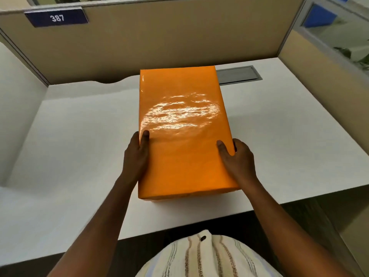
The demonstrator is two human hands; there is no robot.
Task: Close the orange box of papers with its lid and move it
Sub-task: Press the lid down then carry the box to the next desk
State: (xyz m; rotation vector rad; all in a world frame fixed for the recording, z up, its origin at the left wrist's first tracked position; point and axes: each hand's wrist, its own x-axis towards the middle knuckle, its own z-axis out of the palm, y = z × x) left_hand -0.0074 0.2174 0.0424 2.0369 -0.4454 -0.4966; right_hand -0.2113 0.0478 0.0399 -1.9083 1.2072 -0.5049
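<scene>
Both hands clasp a lidded orange box at the desk's near edge.
The left hand [136, 156] and right hand [238, 158] press its long sides, thumbs on top, fingers wrapped down; the glossy rectangular orange box [183, 132], lid on, rests on the matte white desk [79, 146], beige partition [159, 41] behind.

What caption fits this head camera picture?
Both hands, left and right, grip the closed orange box on a white desk.

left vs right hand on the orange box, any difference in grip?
Left hand sits slightly farther up the orange box than the right hand. Left thumb lies along the lid's edge; right thumb angles inward onto the lid. Both clasp opposite long sides near the front end, thumbs on top, fingers hidden.
</scene>
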